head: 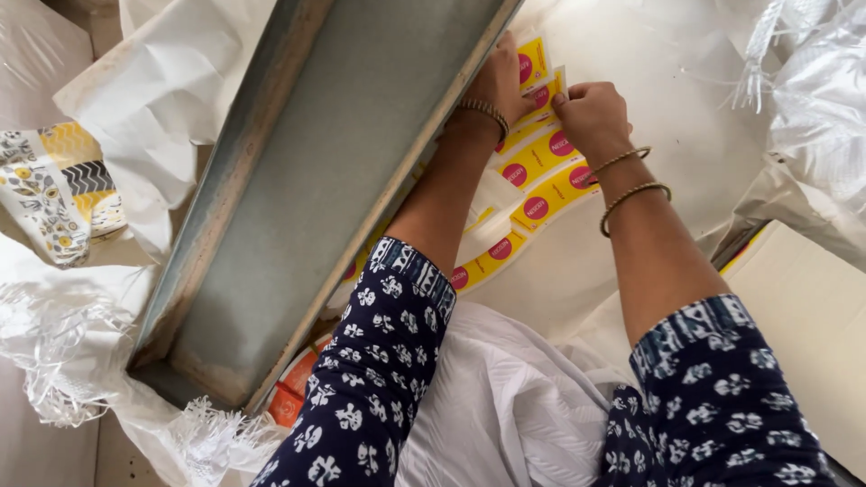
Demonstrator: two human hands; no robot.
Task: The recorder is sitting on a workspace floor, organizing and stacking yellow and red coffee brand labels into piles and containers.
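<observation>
At the far left of the scene, a patterned cloth bag (pixel 56 185) in yellow, grey and white lay on crumpled white sacking (pixel 171 81) with frayed edges. Just right of it, a long grey metal tray (pixel 307 180) ran diagonally from the near left to the far middle, tilted over the sacking. Your left arm, in a dark blue sleeve (pixel 370 379) printed with white flowers, reached along the right side of that tray. Your left hand (pixel 499 83), wearing a beaded bangle at the wrist, rested with its fingers curled down onto the far end of a strip of yellow sachets (pixel 532 167), each marked with a pink round spot; how firmly it gripped could not be told. The strip lay on a white sheet (pixel 686 117), running from near the tray's right rim out toward the far right. Just beside it, your right hand (pixel 591 113), with two thin bangles at the wrist, was nearly closed, fingertips pinching the edge of a sachet at the strip's far end. White folded cloth (pixel 514 406) lay between your forearms, nearer to you. At the near right sat a pale cardboard box (pixel 803 316).
</observation>
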